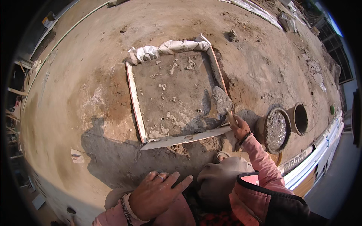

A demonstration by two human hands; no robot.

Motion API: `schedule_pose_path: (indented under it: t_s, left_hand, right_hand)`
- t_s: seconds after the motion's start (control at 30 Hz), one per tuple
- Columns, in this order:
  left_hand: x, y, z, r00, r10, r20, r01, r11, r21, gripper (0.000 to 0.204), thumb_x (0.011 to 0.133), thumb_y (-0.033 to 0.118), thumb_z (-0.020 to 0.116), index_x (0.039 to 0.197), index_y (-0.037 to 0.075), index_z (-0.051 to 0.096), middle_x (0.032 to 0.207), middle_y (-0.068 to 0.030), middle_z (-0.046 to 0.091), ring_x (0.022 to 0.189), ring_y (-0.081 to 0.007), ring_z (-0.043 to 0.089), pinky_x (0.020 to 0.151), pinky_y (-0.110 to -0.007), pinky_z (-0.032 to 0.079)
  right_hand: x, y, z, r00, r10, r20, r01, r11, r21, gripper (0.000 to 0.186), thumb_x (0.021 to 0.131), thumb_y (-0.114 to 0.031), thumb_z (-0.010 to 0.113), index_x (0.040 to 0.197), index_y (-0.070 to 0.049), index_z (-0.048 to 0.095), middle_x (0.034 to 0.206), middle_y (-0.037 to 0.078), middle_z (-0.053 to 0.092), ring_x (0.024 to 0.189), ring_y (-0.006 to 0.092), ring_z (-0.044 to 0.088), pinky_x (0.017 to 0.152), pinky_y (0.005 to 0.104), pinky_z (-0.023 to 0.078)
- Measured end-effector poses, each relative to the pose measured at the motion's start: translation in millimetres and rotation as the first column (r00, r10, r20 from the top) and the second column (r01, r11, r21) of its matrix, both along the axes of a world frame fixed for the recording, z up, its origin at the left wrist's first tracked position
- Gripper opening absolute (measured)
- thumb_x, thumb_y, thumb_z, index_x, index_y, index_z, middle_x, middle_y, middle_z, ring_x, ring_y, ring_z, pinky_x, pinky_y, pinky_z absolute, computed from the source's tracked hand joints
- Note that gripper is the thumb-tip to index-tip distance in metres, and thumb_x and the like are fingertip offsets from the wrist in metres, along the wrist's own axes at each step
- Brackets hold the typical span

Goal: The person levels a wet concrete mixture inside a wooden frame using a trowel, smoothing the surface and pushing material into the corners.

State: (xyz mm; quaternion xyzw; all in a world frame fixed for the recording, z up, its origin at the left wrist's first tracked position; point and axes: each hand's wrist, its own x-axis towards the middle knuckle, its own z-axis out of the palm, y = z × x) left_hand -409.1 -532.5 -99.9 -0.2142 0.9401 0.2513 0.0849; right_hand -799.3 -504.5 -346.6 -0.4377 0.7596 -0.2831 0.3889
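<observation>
My right hand [240, 128] grips the handle of a trowel [222, 101], whose blade is coated in grey mortar. The blade sits at the right inner edge of a square frame [136, 103] on the ground, near its lower right corner. Rough grey mortar [171, 90] fills the frame, with pale lumps and a few small holes. A white crumpled sheet [166, 48] lines the far side, and a flat pale board [184, 139] lies along the near side. My left hand [160, 194] holds nothing, its fingers apart over my lap.
Right of my hand stands a bucket [276, 130] of wet grey mix. A second bucket [300, 119] with a wire handle lies tipped beside it. A pale pipe [68, 43] runs along the left. A scrap of paper [77, 156] and a clod [231, 35] lie on the ground.
</observation>
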Motion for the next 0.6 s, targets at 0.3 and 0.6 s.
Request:
schedule_pose_path:
  t_s: [0.3,0.6]
  left_hand:
    - [11.6,8.8,6.0,1.0,0.018,0.026,-0.019,1.0,0.004,0.049,0.081,0.017,0.058,0.129,0.018,0.051,0.114,-0.0051,0.058,0.095,-0.0198,0.06,0.079,-0.036,0.045]
    - [4.6,-2.1,11.3,1.0,-0.008,0.014,0.007,0.998,0.062,0.049,0.079,0.014,0.058,0.128,0.017,0.052,0.113,-0.0064,0.058,0.096,-0.0208,0.06,0.077,-0.037,0.045]
  right_hand:
    - [-3.2,-8.4,21.2,0.866,0.216,-0.451,-0.211,0.976,0.061,0.051,0.077,-0.01,0.052,0.128,-0.003,0.048,0.112,0.027,0.059,0.106,0.0409,0.056,0.09,0.0436,0.046]
    - [-7.4,-84.5,17.1,0.8,0.175,-0.573,-0.211,0.978,0.005,0.046,0.085,-0.018,0.045,0.13,-0.01,0.045,0.105,0.027,0.061,0.097,0.0419,0.06,0.084,0.0471,0.048]
